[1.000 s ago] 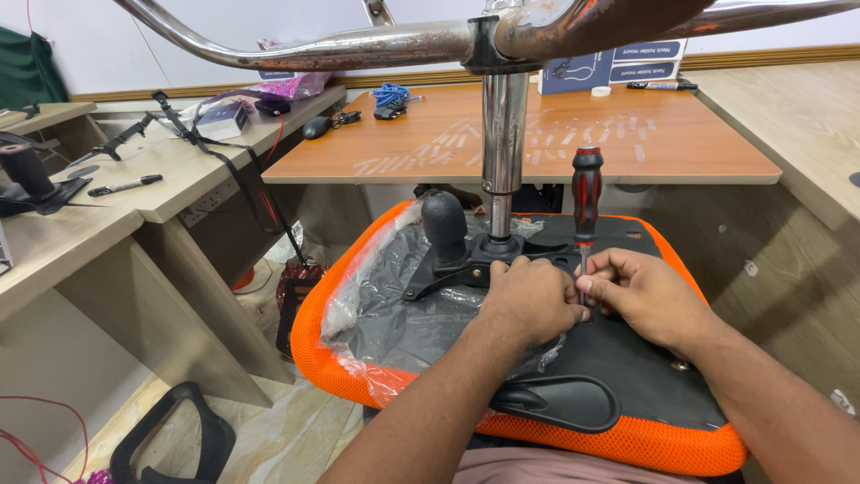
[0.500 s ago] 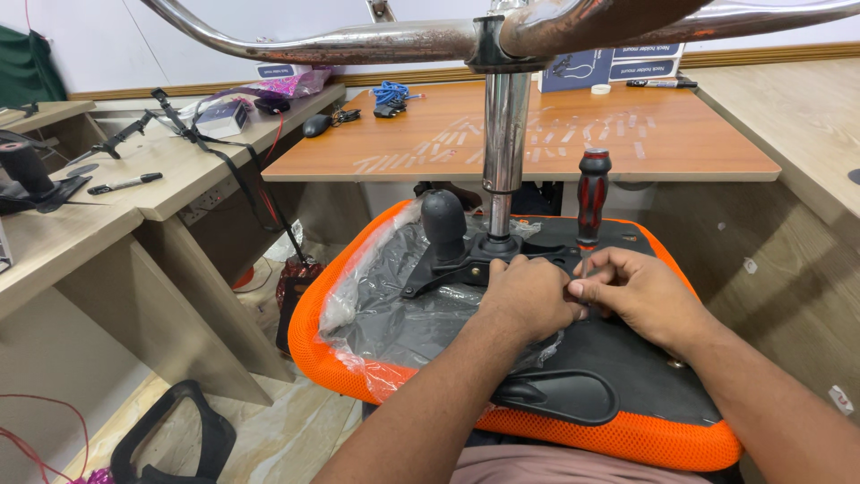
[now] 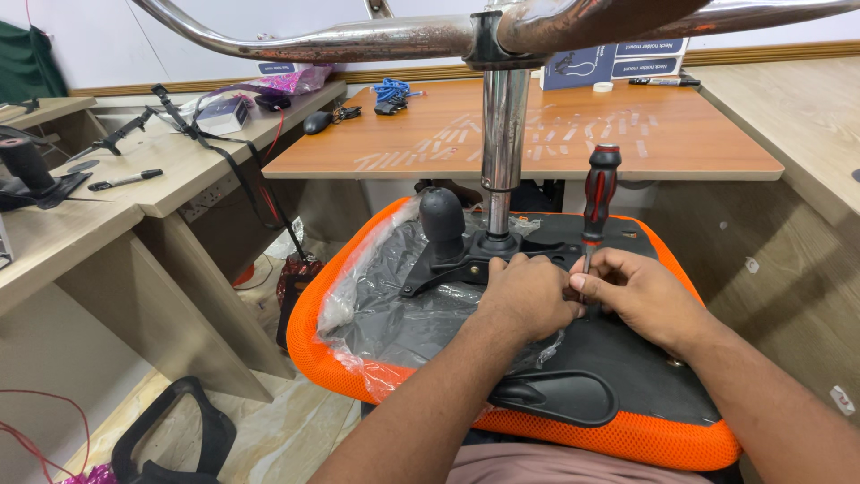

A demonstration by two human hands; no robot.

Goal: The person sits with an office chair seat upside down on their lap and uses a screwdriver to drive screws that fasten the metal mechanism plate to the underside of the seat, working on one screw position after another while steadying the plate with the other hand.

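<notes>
Centre frame: upturned orange chair seat (image 3: 358, 358), part plastic-wrapped. Left hand (image 3: 528, 296) curled on its black plate; right hand (image 3: 640, 296) pinches upright screwdriver (image 3: 598, 193). Chrome column (image 3: 502, 134) stands behind; wooden worktop (image 3: 699, 143) beyond.

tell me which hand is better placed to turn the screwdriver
Right. The right hand already pinches the upright screwdriver at its shaft, while the left hand rests on the chair's black base plate beside it.

Hands at the upturned chair seat

The screwdriver (image 3: 598, 199) stood upright between the fingers (image 3: 598, 269) of both hands; the metal column (image 3: 502, 152) rose behind them, the plastic wrap (image 3: 394, 296) lay left.
</notes>
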